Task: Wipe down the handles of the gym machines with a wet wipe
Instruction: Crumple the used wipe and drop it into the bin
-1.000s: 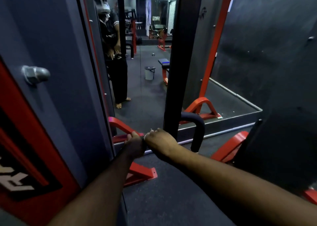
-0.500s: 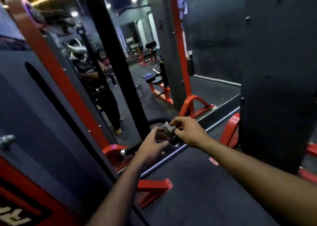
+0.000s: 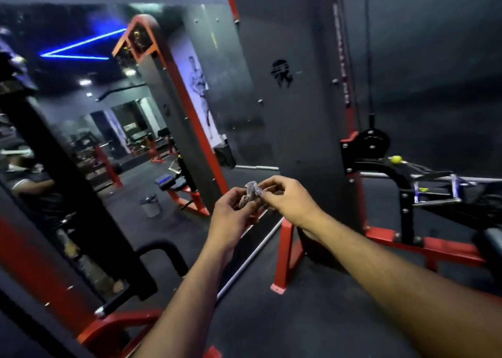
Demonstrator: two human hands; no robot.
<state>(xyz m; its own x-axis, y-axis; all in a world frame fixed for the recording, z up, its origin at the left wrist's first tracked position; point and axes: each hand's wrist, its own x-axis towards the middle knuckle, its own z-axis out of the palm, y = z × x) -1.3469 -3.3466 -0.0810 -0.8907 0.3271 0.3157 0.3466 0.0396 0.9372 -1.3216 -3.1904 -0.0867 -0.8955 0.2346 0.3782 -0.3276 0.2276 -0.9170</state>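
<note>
A crumpled grey-white wet wipe (image 3: 251, 193) sits between both hands in mid-air at the centre of the head view. My left hand (image 3: 231, 213) holds it from below with curled fingers. My right hand (image 3: 288, 197) pinches its upper edge with thumb and fingertips. A black curved padded handle (image 3: 163, 251) of the machine stands low on the left, below and apart from both hands. To the right, a metal cable handle (image 3: 440, 191) hangs on a black and red machine.
A large wall mirror (image 3: 108, 129) on the left reflects the gym, a person and a small bin. A grey weight-stack cover (image 3: 293, 129) with red frame legs (image 3: 285, 259) stands straight ahead. The floor (image 3: 312, 317) is dark rubber.
Both hands have left the low black handle and risen to chest height with the wipe. The view has swung up and to the right, bringing the cable machine into sight.
</note>
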